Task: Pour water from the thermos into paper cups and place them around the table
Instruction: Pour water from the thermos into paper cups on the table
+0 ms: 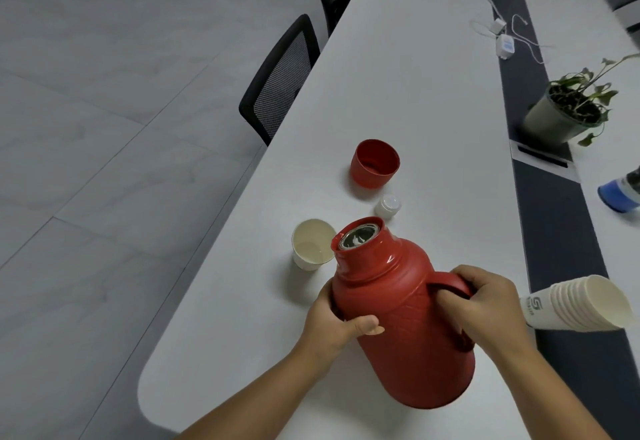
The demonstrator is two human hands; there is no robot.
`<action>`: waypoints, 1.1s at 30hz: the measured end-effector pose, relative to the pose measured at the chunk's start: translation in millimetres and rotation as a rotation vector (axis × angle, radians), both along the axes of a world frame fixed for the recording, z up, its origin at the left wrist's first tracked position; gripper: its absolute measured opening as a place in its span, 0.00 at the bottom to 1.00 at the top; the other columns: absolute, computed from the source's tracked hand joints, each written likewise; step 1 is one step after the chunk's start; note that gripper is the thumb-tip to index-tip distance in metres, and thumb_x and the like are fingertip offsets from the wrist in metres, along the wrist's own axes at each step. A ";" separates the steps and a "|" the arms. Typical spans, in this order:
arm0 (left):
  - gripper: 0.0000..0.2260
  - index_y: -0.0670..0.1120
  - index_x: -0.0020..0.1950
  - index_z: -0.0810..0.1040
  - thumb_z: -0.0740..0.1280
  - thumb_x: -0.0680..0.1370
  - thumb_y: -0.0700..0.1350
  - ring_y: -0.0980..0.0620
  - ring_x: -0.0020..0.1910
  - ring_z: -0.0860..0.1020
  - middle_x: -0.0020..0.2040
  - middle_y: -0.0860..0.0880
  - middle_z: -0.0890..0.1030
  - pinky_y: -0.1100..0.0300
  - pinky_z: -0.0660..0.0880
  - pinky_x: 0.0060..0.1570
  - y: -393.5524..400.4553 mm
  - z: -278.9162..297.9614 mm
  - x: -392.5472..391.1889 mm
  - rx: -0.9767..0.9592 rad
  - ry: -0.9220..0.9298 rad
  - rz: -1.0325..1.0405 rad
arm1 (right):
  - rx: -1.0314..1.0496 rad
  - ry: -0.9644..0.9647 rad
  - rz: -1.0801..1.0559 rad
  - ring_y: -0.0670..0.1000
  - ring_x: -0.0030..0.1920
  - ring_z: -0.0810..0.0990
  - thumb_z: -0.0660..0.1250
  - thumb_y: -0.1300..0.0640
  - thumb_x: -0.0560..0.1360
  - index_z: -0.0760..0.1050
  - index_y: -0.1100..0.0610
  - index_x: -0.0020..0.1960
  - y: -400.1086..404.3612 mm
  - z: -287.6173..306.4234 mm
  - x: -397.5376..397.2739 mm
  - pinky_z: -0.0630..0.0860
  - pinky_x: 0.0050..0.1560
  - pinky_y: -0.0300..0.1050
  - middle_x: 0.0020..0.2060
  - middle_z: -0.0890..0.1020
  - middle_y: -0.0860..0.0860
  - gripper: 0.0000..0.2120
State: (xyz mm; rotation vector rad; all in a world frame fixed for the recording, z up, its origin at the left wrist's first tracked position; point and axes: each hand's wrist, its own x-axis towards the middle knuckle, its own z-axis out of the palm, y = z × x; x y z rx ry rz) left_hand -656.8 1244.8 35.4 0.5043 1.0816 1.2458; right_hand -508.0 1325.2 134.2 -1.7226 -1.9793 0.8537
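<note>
Both hands gripped the thermos (398, 318), right (485, 301) on handle, left (332, 322) on body, mouth tipped toward the cup (311, 244), seemingly just beside it.

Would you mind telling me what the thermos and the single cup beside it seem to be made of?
The thermos looks like glossy red plastic, judging by its highlights, with a shiny metallic or glass liner at the mouth. The cup looks like matte off-white paper, thin-walled with a rolled rim.

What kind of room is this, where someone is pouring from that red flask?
Probably an office meeting room. A long white table has black mesh chairs tucked along it, a dark cable strip down its middle, and a potted plant.
</note>
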 end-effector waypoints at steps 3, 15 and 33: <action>0.44 0.40 0.63 0.68 0.78 0.49 0.47 0.51 0.45 0.83 0.53 0.43 0.79 0.62 0.79 0.36 0.2 -2.0 -0.7 0.015 -0.007 -0.010 | -0.006 -0.026 0.017 0.52 0.26 0.68 0.66 0.70 0.63 0.73 0.66 0.28 3.1 0.0 -2.2 0.64 0.30 0.43 0.22 0.72 0.57 0.06; 0.46 0.47 0.56 0.71 0.80 0.43 0.61 0.53 0.44 0.83 0.52 0.44 0.79 0.63 0.79 0.36 4.0 -6.6 0.1 0.030 -0.041 0.018 | 0.003 -0.094 0.045 0.51 0.26 0.67 0.66 0.70 0.63 0.72 0.67 0.28 12.1 -0.7 -9.4 0.63 0.29 0.42 0.23 0.72 0.59 0.06; 0.46 0.44 0.53 0.72 0.81 0.41 0.59 0.53 0.39 0.83 0.48 0.43 0.79 0.64 0.78 0.33 2.3 -7.6 1.4 0.011 -0.084 0.042 | -0.018 -0.134 0.062 0.52 0.26 0.67 0.66 0.69 0.62 0.72 0.68 0.29 14.3 -1.8 -11.2 0.62 0.26 0.37 0.22 0.71 0.57 0.05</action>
